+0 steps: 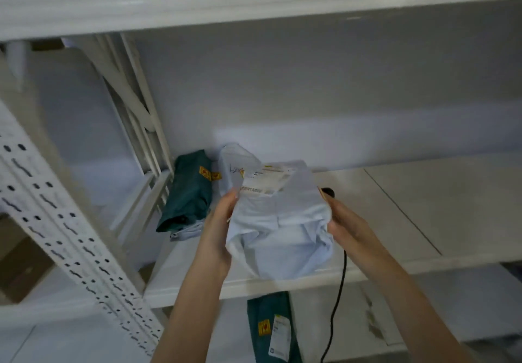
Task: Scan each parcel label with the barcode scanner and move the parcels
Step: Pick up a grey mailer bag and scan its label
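Left hand [219, 215] pinching the left edge of a pale blue poly mailer [279, 221], thumb on top near the shipping label [265, 182]. Right hand [348, 228] pressed against the mailer's right edge while also wrapped round the barcode scanner [329, 193], only its dark head poking out at 1 o'clock of the parcel; grip on the handle mostly hidden. Scanner cable [339, 286] trailing down at 5 o'clock, over the shelf [423, 221] lip.

Risks, best guess:
- Label creased and tilted away, scanner head tucked behind the bag, so likely no read until one hand lets go.
- Floppy mailer, light pinch only; could slide off the shelf front.
- Cable snagging the shelf edge and yanking the scanner mid-move.

Further out at 10 o'clock: a teal parcel [187, 190] leaning by another white mailer [234, 162] at the back. Down at 6 o'clock, a second teal parcel [271, 328] on the lower level, cable hanging just beside it.
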Tool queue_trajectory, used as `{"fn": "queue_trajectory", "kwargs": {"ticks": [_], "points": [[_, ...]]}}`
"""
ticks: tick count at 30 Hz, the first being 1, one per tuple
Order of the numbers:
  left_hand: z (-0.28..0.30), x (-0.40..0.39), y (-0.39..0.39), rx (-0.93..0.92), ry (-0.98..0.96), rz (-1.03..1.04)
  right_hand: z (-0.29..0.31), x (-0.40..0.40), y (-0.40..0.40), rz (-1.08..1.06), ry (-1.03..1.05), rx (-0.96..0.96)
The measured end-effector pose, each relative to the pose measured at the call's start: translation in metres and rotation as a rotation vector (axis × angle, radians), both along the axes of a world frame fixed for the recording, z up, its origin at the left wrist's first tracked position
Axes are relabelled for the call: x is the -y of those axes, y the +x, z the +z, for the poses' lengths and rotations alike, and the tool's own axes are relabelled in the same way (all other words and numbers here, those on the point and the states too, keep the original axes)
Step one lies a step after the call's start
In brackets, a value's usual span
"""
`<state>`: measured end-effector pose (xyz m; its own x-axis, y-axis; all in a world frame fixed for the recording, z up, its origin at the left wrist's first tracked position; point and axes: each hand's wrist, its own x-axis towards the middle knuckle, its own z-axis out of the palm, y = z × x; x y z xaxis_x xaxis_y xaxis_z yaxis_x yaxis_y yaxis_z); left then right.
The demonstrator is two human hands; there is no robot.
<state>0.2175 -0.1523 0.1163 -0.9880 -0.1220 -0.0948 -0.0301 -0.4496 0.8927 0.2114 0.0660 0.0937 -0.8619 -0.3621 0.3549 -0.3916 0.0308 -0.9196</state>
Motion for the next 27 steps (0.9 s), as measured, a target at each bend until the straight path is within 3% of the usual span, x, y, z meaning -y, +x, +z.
{"fn": "queue_trajectory", "kwargs": {"ticks": [2,5,9,16,27], "points": [[0.005,0.005,0.029,-0.030,-0.034,-0.071,0.012,0.008,0.033,-0.140,-0.045,-0.042],[0.018,0.016,0.070,-0.055,-0.097,0.019,0.033,0.017,0.079,-0.242,-0.097,-0.099],[0.054,0.022,0.131,-0.372,-0.484,-0.111,0.070,0.024,0.135,-0.268,-0.127,-0.157],[0.134,0.012,0.181,-0.677,-0.472,-0.057,0.147,0.012,0.166,-0.167,-0.133,-0.397],[0.239,-0.007,0.157,-0.847,-0.622,0.177,0.259,0.010,0.148,-0.233,-0.163,-0.629]]}}
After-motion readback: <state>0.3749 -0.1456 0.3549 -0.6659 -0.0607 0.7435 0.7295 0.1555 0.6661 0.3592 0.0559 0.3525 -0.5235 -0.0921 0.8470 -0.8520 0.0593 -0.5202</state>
